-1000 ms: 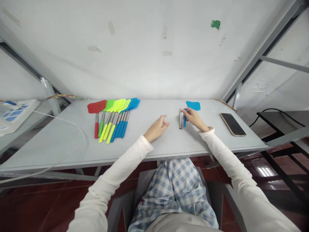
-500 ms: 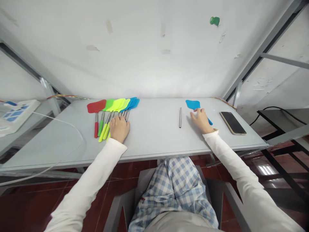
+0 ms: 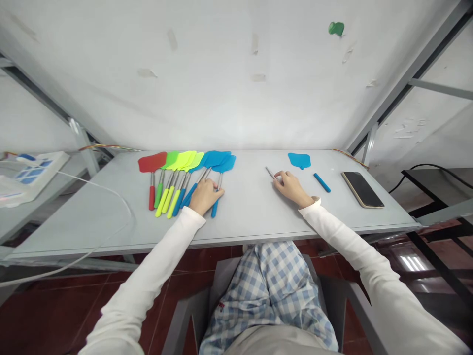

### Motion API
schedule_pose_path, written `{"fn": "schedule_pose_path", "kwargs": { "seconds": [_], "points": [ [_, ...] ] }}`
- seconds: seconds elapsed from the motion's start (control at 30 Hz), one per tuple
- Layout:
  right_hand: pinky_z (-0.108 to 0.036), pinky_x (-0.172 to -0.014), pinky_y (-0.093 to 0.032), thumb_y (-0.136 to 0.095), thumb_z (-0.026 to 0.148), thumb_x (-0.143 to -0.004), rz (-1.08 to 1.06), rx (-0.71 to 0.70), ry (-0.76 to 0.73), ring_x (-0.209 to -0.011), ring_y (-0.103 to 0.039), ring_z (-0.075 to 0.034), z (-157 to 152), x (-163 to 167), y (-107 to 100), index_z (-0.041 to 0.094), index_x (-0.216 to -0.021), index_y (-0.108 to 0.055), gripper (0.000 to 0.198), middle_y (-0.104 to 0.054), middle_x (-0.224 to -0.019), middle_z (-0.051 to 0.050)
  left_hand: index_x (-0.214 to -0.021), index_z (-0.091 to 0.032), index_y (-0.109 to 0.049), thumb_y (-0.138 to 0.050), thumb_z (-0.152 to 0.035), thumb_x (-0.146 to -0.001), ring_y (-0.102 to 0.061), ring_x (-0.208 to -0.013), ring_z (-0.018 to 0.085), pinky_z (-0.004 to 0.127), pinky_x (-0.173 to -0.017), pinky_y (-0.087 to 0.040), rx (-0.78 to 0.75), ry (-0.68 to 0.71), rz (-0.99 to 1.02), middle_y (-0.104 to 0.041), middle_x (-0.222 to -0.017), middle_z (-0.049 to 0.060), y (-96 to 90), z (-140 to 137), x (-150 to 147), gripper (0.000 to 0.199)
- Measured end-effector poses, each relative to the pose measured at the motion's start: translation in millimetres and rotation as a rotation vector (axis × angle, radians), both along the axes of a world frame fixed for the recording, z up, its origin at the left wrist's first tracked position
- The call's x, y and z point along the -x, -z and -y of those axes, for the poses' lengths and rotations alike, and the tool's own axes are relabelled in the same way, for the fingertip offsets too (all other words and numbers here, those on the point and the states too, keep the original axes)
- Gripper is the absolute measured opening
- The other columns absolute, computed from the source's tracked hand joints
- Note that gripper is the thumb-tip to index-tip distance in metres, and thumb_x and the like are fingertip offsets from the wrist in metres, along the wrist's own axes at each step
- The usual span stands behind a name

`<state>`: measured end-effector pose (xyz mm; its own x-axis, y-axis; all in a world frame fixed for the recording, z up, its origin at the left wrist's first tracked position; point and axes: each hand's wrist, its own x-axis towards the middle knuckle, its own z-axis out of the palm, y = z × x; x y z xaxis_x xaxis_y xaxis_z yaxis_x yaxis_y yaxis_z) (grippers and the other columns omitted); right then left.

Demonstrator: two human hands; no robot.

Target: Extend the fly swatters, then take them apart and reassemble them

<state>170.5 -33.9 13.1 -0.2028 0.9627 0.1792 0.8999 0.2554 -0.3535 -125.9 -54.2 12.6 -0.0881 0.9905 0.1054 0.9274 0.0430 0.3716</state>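
One thin metal tube (image 3: 271,172) is near the middle of the table (image 3: 251,217), in the fingers of the right hand (image 3: 291,188). They seem to pinch it by its near end, so the far end sticks out, slanting to the left. Holding just the end likely leaves the rest of the tube free to turn.

Beyond that hand, a flat blue head (image 3: 299,159) lies close to the wall (image 3: 207,98). A short blue handle (image 3: 321,182) lies alone to the right. They look set apart so each piece is easy to see.

On the other side, the left hand (image 3: 204,196) is over the blue swatters (image 3: 214,158). Its fingers bend down by the thin rods, but I cannot tell if they grip any. Next to those are the yellow swatters (image 3: 182,160), a green swatter (image 3: 172,159) and a red swatter (image 3: 152,162). Heads point to the wall and handles to the person, and many heads overlap, maybe to save room and keep each color together.

Both arms reach forward with palms down and wrists low. A phone (image 3: 362,189) lies flat at the right, clear of the right arm.
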Motion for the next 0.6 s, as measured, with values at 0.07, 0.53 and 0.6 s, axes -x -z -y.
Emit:
{"fn": "schedule_pose_path", "kwargs": {
  "seconds": [0.07,0.53,0.6],
  "points": [
    [-0.037,-0.093,-0.041,-0.041,0.038,-0.095,-0.105,-0.027,0.023,-0.094,-0.057,-0.022,-4.2,0.1,1.1,0.014,-0.112,-0.060,0.034,-0.058,-0.105,-0.014,-0.089,-0.018,-0.053,-0.055,-0.032,-0.076,-0.060,-0.088,0.023,0.034,-0.083,-0.045,0.034,0.075,0.132,-0.062,-0.089,0.008,-2.7,8.7,-8.8,0.019],
    [-0.022,-0.057,-0.043,-0.049,0.066,-0.083,-1.187,0.288,-0.158,-0.058,-0.054,-0.009,-23.0,25.1,-25.5,0.021,-0.081,-0.050,0.045,-0.065,-0.075,-0.002,-0.117,-0.021,-0.045,-0.049,-0.020,-0.081,-0.056,-0.082,0.015,0.028,-0.079,-0.043,-0.087,0.507,0.399,-0.057,-0.098,0.004,-25.5,23.8,-72.9,0.036],
    [-0.022,-0.057,-0.044,-0.048,0.067,-0.084,-1.200,0.209,-0.157,-0.058,-0.054,-0.009,-21.2,30.2,-26.1,0.021,-0.077,-0.049,0.046,-0.063,-0.072,-0.001,-0.121,-0.019,-0.045,-0.048,-0.020,-0.082,-0.056,-0.089,0.016,0.028,-0.082,-0.043,-0.087,0.525,0.447,-0.056,-0.104,0.006,-31.3,9.3,-80.1,0.039]
  ]
}}
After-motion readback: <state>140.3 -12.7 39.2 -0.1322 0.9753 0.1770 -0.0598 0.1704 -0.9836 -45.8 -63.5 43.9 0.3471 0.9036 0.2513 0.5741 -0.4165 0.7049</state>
